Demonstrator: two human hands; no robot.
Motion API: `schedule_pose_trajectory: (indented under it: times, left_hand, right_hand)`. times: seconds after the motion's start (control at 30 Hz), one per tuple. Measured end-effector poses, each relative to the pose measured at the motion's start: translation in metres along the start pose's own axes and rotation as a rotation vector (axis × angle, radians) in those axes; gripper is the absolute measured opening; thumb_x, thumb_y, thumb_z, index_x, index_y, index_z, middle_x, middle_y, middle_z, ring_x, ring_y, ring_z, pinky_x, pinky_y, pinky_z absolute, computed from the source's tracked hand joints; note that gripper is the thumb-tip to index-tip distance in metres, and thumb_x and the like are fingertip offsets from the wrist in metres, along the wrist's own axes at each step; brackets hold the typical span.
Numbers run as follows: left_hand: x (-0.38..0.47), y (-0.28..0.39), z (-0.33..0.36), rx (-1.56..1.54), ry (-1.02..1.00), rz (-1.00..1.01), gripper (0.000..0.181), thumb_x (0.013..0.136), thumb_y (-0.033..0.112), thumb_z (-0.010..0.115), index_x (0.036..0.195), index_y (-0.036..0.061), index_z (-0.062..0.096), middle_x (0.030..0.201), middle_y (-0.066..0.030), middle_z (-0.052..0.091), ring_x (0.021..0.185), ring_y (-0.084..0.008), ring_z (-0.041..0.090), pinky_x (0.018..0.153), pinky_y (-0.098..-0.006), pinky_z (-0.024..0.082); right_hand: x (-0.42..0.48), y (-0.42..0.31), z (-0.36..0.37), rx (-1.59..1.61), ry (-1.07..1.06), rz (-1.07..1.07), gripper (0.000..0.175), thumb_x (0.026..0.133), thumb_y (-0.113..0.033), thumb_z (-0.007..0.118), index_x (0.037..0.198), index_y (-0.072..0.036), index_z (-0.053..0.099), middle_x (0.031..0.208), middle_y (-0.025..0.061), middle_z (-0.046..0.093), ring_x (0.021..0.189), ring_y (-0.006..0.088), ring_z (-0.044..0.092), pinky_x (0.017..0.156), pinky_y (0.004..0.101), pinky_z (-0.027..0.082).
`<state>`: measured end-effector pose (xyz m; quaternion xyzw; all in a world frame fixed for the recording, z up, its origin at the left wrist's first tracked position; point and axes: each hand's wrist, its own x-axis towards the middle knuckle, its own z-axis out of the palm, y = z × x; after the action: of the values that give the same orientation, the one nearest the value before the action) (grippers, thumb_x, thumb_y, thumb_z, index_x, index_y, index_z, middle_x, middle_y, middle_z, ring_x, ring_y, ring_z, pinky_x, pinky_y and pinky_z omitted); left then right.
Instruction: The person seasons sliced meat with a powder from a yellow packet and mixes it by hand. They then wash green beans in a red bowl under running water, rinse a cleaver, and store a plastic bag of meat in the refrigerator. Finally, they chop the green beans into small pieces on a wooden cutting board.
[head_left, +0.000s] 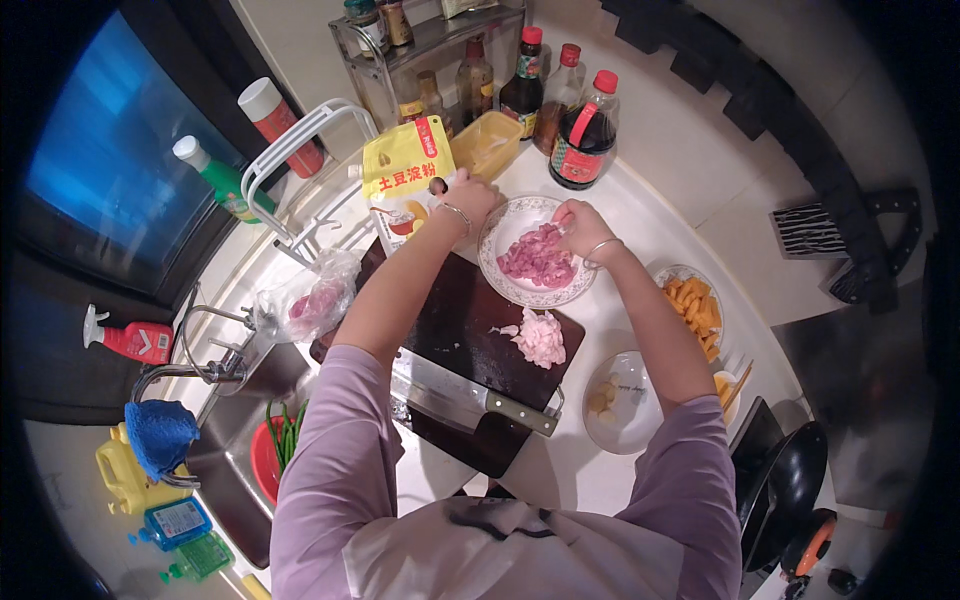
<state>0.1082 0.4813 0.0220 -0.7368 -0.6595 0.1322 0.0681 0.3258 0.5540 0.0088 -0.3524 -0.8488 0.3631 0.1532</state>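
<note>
My left hand (471, 196) is beside the right edge of a yellow and white food pouch (409, 169) that bears writing. Its fingers curl away from the camera, so its grip is hidden. A small dark round thing shows near its knuckles. Over the right part of a patterned white plate (499, 214), my right hand (585, 231) has its fingertips close together by sliced raw meat (536, 257); whether they pinch anything is unclear. Below the plate, a pale lump of raw fat (540, 339) lies on a dark cutting board (465, 315). A cleaver (465, 395) rests across the board's near part.
Sauce bottles (585, 142) and a yellow plastic tray (491, 142) stand behind the plate. Orange chunks (690, 307) on a plate and a glass bowl (622, 405) are right. Bagged meat (315, 300), a sink (232, 442) and green peppers (285, 435) in a red bowl are left.
</note>
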Motion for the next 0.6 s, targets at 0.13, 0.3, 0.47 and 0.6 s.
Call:
schedule_pose_trajectory:
  times: [0.13, 0.3, 0.47, 0.6]
  left_hand:
    - [0.005, -0.024, -0.011, -0.18, 0.098, -0.087, 0.016, 0.077, 0.017, 0.053, 0.087, 0.0142, 0.065, 0.092, -0.0033, 0.063, 0.1, -0.0168, 0.051, 0.085, -0.0378, 0.029]
    - [0.005, -0.018, -0.006, -0.006, -0.052, 0.024, 0.018, 0.077, 0.014, 0.051, 0.085, 0.0218, 0.065, 0.088, 0.0014, 0.062, 0.103, -0.0172, 0.047, 0.087, -0.0424, 0.027]
    - [0.004, 0.002, 0.007, 0.058, 0.025, 0.078, 0.019, 0.079, 0.015, 0.05, 0.088, 0.0201, 0.065, 0.09, -0.0013, 0.062, 0.105, -0.018, 0.048, 0.094, -0.0437, 0.022]
    - [0.008, 0.004, 0.007, -0.02, -0.001, 0.047, 0.019, 0.08, 0.017, 0.048, 0.088, 0.0172, 0.066, 0.089, -0.0031, 0.062, 0.103, -0.0185, 0.05, 0.097, -0.0438, 0.021]
  right_hand:
    - [0.0, 0.0, -0.001, -0.105, -0.208, 0.06, 0.028, 0.057, 0.003, 0.07, 0.084, -0.002, 0.062, 0.09, 0.0099, 0.055, 0.075, 0.0185, 0.058, 0.067, 0.0277, 0.048]
    - [-0.01, -0.003, 0.006, 0.034, -0.106, 0.027, 0.019, 0.062, -0.001, 0.068, 0.081, -0.003, 0.067, 0.084, 0.0109, 0.059, 0.073, 0.0189, 0.06, 0.068, 0.027, 0.049]
    - [-0.019, 0.01, -0.01, 0.098, 0.148, -0.017, 0.015, 0.067, -0.01, 0.069, 0.079, -0.001, 0.067, 0.075, 0.0113, 0.064, 0.068, 0.0173, 0.061, 0.065, 0.027, 0.049]
    - [-0.03, 0.034, -0.027, 0.19, 0.214, 0.067, 0.015, 0.07, -0.011, 0.067, 0.08, 0.0, 0.065, 0.075, 0.0112, 0.063, 0.068, 0.017, 0.061, 0.064, 0.0271, 0.049]
